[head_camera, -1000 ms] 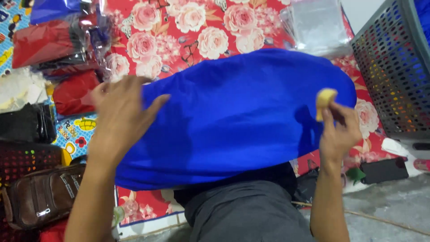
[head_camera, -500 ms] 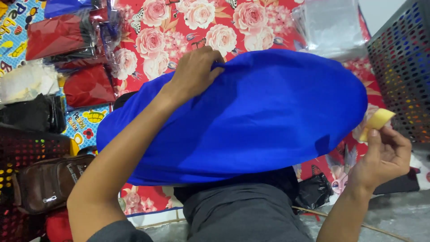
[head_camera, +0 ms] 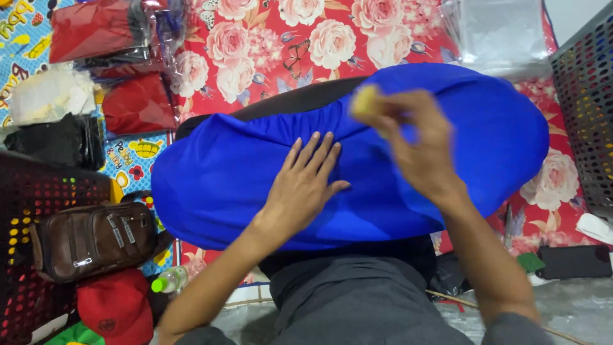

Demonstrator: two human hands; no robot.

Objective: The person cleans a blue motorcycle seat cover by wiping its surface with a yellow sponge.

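Blue cloth (head_camera: 242, 172) under flat open left hand (head_camera: 305, 182); right hand (head_camera: 415, 144) pinching yellow piece (head_camera: 365, 100) above.

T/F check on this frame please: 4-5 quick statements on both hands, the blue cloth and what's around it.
1. The left hand lies flat on the blue cloth. True.
2. The right hand is empty. False: it pinches a small yellow piece, blurred.
3. A brown bag sits to the left of the cloth. True.
4. The mat under the cloth is plain green. False: the floral mat is red with pale roses.
5. The red cap rests on top of the blue cloth. False: it lies below the brown bag, off the cloth.
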